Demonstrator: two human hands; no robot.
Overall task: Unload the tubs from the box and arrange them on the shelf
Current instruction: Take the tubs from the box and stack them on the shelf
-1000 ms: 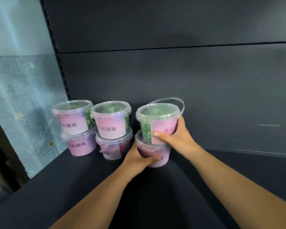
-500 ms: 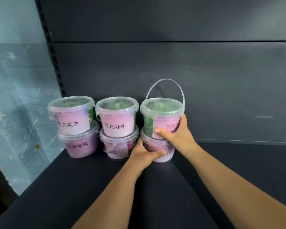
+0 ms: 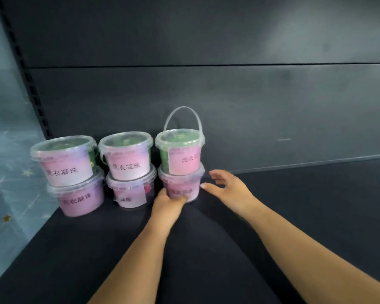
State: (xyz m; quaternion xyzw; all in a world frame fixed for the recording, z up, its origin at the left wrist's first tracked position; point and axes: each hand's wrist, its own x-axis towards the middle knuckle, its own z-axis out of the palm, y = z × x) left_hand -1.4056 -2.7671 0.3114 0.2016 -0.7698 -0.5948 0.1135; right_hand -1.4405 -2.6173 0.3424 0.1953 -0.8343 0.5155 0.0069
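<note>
Two bare forearms reach up from the bottom edge of the frame over the dark shelf (image 3: 206,270). At centre the left grip (image 3: 169,204) is closed round the foot of the lower right tub (image 3: 184,185), thumb across its front, the fingers hidden behind it. Right of centre the right grip (image 3: 228,189) is wide open and holds nothing, fingers spread, thumb tip just beside that tub's right wall; I cannot tell if it touches. The tub stands on the shelf and carries the upper right tub (image 3: 182,156), green inside with a pink label, its clear handle (image 3: 182,109) upright. Left of them stand the middle stack (image 3: 128,167) and the left stack (image 3: 71,172), each two lidded, labelled tubs, one on the other. Behind rises the dark back panel (image 3: 250,95); a slotted post (image 3: 31,91) runs down the upper left, with a pale blue starred wall (image 3: 4,183) at the left edge
</note>
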